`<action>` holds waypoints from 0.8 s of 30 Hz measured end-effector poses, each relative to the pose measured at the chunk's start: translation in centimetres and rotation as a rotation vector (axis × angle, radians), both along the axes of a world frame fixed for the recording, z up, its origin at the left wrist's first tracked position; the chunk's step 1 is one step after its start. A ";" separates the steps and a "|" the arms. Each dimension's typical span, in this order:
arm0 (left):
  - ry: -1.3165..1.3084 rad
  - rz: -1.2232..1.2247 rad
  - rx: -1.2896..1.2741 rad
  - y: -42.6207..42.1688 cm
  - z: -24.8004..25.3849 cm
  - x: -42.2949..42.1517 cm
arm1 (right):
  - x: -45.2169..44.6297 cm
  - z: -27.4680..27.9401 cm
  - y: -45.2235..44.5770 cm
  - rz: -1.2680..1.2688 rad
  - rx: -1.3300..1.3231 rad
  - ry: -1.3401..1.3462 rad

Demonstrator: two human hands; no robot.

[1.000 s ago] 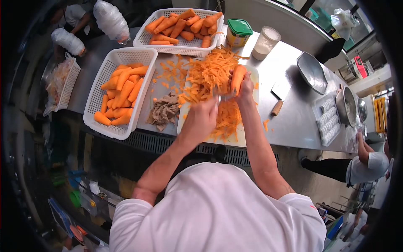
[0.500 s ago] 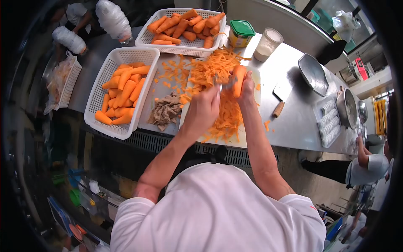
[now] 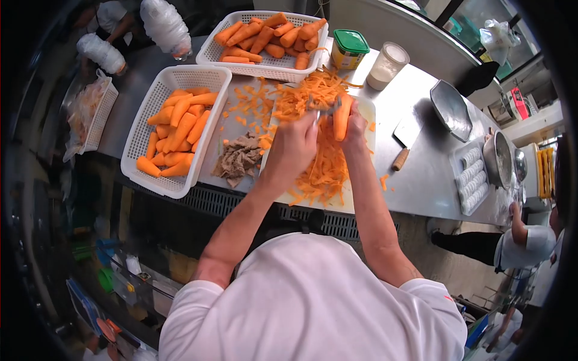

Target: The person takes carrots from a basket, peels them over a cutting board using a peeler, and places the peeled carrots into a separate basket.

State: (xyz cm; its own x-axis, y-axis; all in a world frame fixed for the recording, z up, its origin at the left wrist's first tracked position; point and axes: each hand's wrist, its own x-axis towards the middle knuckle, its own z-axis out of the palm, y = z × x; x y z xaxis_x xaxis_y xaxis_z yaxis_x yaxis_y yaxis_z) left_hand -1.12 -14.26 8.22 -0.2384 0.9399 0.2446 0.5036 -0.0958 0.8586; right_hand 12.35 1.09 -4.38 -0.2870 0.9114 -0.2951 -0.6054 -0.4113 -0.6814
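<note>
My right hand [image 3: 355,125] is wrapped round a carrot [image 3: 341,118], which stands nearly upright with its thick end away from me. In my left hand [image 3: 296,143] is a peeler [image 3: 323,108], its metal head at the carrot's upper left side. A big heap of orange carrot peelings [image 3: 322,171] lies under and around both hands on a pale cutting board [image 3: 366,157]. Just left of the board sits a crumpled brown cloth [image 3: 239,157].
A white basket [image 3: 127,144] of smooth carrots stands left, another basket [image 3: 241,67] of duller carrots behind. Right are a green-lidded tub [image 3: 350,43], a clear container [image 3: 387,65], a cleaver [image 3: 403,144], a dark tray [image 3: 450,108] and a tray of white rolls [image 3: 471,177]. A co-worker [image 3: 524,243] stands far right.
My left hand and the peeler have shifted slightly, with the peeler's head now nearer the carrot's upper end. The carrot stays in my right hand, a little further left.
</note>
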 end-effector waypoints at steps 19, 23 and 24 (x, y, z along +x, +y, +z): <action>-0.009 -0.088 -0.258 -5.9 -2.3 -5.8 | 3.6 5.7 -3.8 0.123 -0.201 0.203; -0.574 -0.013 0.108 -2.0 -2.8 -9.6 | 5.1 5.6 -8.3 0.321 0.033 0.107; -0.694 0.060 0.267 -0.3 -3.6 -10.0 | 5.1 5.4 -9.1 0.431 0.003 0.145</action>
State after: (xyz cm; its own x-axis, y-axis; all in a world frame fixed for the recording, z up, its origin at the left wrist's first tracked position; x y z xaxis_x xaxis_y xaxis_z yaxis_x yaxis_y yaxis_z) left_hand -11.11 -14.52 4.63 -0.4699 0.8501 0.2376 -0.1351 -0.3352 0.9324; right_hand 17.42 -8.05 1.00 -0.6785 0.7003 -0.2217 -0.4687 -0.6451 -0.6034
